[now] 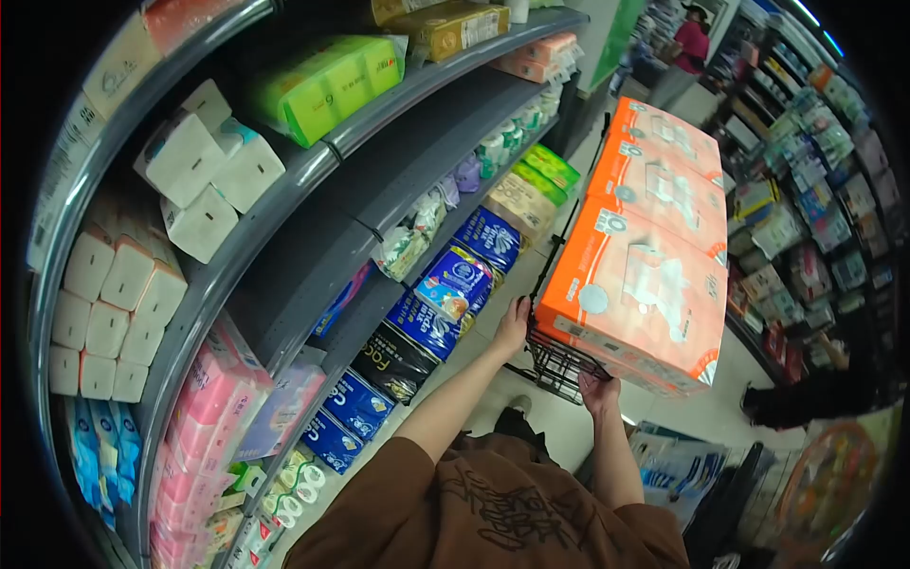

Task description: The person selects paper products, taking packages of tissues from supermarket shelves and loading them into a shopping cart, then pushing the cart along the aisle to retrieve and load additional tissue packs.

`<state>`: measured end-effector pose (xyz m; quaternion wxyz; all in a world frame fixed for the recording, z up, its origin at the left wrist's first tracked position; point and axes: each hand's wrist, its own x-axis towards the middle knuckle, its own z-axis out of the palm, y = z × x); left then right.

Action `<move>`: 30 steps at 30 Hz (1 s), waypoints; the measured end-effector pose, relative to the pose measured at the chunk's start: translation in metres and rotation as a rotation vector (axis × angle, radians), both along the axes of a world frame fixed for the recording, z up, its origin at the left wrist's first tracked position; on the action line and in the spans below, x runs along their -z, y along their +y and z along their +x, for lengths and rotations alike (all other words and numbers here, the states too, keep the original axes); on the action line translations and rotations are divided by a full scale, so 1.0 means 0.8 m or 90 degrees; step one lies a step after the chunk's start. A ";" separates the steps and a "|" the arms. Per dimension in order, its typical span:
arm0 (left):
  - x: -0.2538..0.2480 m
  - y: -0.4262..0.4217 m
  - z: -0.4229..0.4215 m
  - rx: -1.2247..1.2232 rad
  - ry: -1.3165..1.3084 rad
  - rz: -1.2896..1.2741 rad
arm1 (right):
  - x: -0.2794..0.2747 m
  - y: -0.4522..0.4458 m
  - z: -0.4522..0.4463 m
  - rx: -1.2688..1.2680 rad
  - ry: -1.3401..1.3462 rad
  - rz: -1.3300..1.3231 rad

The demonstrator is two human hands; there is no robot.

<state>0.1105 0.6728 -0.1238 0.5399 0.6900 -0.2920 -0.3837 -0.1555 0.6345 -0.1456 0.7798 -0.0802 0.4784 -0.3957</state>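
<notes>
Orange tissue packs [654, 275] are stacked in a row on top of a black wire cart [559, 365]. My left hand [513, 327] is at the cart's near left corner, beside the lowest edge of the packs; its fingers are bent against the rim, and what they grip is too small to name. Under the near edge of the packs, my right hand [598, 391] has its fingers curled at the cart's rim, partly hidden by the load.
Shelves [332, 156] of tissue packs curve along the left, with blue packs [455, 284] low beside the floor. Another shelf of goods [806, 199] stands at the right. A person in a red top [690, 43] is in the background.
</notes>
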 end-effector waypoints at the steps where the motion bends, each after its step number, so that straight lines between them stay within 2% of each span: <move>1: -0.001 0.015 0.001 0.010 -0.002 -0.007 | 0.008 0.013 -0.004 -0.004 0.001 -0.003; 12: -0.003 0.173 -0.004 0.008 0.011 -0.042 | 0.030 0.169 -0.012 0.009 -0.007 0.003; 18: 0.022 0.257 0.000 0.023 0.052 0.006 | 0.015 0.270 0.002 0.032 -0.024 -0.023; 20: 0.053 0.282 -0.002 0.018 0.079 -0.002 | 0.020 0.304 -0.006 0.022 -0.085 -0.038; 22: 0.042 0.320 0.003 0.038 0.151 -0.048 | 0.027 0.341 -0.011 0.012 -0.146 -0.051; 24: 0.087 0.344 0.012 0.073 -0.141 -0.070 | 0.040 0.364 -0.016 -0.010 -0.219 -0.074; 25: 0.066 0.356 0.011 0.062 0.113 -0.005 | 0.029 0.385 -0.015 -0.016 -0.145 -0.072; 26: 0.048 0.377 0.007 0.071 0.186 0.004 | 0.030 0.401 -0.015 0.009 -0.191 -0.044; 27: 0.030 0.396 0.004 0.063 0.191 0.041 | 0.034 0.416 -0.015 0.003 -0.179 -0.040; 30: -0.012 0.458 -0.016 0.054 0.247 0.000 | 0.039 0.463 -0.023 -0.010 -0.124 -0.027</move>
